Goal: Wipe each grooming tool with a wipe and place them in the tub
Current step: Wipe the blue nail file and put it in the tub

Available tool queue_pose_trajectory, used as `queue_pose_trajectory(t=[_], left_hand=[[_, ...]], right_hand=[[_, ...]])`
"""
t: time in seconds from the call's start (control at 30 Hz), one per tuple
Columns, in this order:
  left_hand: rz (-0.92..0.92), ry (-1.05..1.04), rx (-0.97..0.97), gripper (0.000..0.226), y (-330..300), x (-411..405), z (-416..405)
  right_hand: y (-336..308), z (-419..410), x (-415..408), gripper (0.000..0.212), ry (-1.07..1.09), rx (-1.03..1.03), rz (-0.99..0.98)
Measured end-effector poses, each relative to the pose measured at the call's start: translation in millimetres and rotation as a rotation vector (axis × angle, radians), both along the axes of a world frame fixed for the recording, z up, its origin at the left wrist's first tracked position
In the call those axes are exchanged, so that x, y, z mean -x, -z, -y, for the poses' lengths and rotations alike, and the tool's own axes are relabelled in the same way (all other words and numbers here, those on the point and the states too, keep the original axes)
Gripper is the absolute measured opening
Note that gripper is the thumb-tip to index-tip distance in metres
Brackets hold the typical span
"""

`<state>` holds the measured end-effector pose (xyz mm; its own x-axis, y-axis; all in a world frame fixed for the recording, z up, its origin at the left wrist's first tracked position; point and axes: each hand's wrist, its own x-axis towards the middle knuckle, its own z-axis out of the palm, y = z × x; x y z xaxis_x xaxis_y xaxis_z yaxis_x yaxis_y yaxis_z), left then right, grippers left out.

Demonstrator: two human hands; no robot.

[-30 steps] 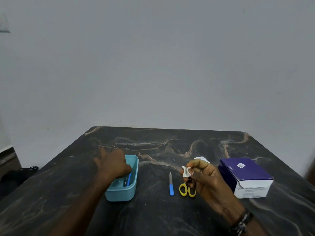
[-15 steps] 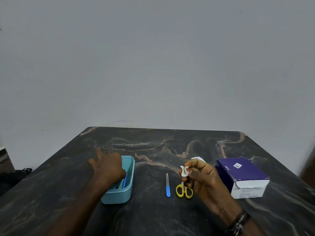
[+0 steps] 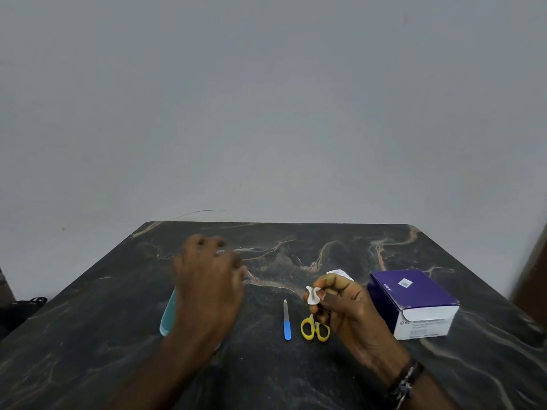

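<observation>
Currently left hand (image 3: 207, 279) hovers, blurred, fingers loosely spread, over teal tub (image 3: 168, 316). Right hand (image 3: 344, 306) pinches crumpled white wipe (image 3: 313, 295) above yellow-handled scissors (image 3: 314, 328); blue-handled nail file (image 3: 286, 321) lies between the hands.

Plain grey-white painted wall (image 3: 272, 99) fills the upper half, evenly lit, with a thin hairline crack (image 3: 196, 213) just above the tabletop edge. Dark black marble-pattern table (image 3: 296, 374) with tan veins and rounded far corners sits against it. Dark blurred object (image 3: 20, 309) at far left, unidentifiable.
</observation>
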<state>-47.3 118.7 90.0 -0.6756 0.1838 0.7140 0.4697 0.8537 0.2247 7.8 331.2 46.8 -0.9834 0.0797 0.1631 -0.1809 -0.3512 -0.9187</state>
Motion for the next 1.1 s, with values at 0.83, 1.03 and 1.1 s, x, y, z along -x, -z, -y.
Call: queue_pose_trajectory(t=[0.83, 1.03, 1.1], left_hand=[[0.885, 0.1, 0.358, 0.036, 19.2, -6.4, -73.2], [0.894, 0.111, 0.202, 0.024, 26.8, 4.8, -71.7], [0.793, 0.132, 0.08, 0.017, 32.3, 8.1, -72.2]], right_hand=[[0.1, -2.6, 1.5, 0.019, 0.083, 0.099, -0.025], [0.8, -3.0, 2.2, 0.013, 0.123, 0.087, -0.002], [1.1, -3.4, 3.5, 0.012, 0.154, 0.087, 0.006]])
